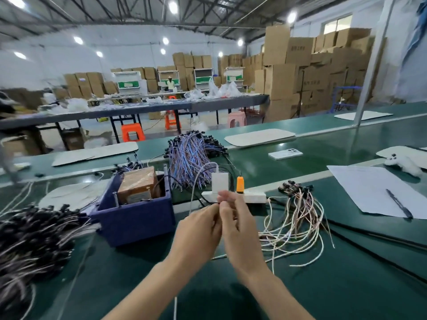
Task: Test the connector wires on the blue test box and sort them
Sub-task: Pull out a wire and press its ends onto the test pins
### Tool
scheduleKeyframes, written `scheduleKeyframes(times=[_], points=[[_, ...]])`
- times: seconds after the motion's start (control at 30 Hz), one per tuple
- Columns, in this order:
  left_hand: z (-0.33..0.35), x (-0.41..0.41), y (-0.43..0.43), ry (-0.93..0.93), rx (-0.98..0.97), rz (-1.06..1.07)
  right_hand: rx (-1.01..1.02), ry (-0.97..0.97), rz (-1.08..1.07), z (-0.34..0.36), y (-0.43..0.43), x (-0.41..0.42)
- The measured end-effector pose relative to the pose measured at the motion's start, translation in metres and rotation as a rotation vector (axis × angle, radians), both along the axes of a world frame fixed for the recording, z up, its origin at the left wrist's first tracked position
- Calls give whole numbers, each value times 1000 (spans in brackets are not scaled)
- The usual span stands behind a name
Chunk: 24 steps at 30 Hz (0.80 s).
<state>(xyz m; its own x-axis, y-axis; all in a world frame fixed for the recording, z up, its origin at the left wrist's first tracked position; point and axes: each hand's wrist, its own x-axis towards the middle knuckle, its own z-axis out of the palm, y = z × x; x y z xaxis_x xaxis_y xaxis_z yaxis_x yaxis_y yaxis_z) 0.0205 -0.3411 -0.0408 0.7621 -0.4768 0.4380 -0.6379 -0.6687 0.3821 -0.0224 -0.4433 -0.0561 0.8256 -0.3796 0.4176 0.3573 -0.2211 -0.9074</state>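
Observation:
The blue test box (136,218) stands left of centre on the green table, open on top with a brown transformer block inside. Just right of it, my left hand (198,229) and my right hand (238,225) meet fingertip to fingertip, both pinching one thin connector wire (196,183) that loops up and back. A big pile of black-ended wires (30,236) lies at the far left. A smaller loose bunch of pale wires (298,218) lies to the right. A purple bundle (191,158) sits behind the box.
A white power strip (251,196) with a white charger and an orange plug lies behind my hands. Paper with a pen (398,205) is at the right, a phone (285,154) on the belt beyond. A black cable (369,232) crosses the table at the right.

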Motion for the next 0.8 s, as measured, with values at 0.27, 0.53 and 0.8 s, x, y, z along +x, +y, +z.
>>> scheduleKeyframes(times=[0.27, 0.53, 0.8], points=[[-17, -3, 181, 1, 188, 403, -197, 79, 314, -29, 125, 35], [-25, 10, 285, -48, 503, 662, -371, 390, 472, -45, 174, 65], [-41, 69, 264, -98, 621, 569, -260, 358, 399, -56, 171, 70]])
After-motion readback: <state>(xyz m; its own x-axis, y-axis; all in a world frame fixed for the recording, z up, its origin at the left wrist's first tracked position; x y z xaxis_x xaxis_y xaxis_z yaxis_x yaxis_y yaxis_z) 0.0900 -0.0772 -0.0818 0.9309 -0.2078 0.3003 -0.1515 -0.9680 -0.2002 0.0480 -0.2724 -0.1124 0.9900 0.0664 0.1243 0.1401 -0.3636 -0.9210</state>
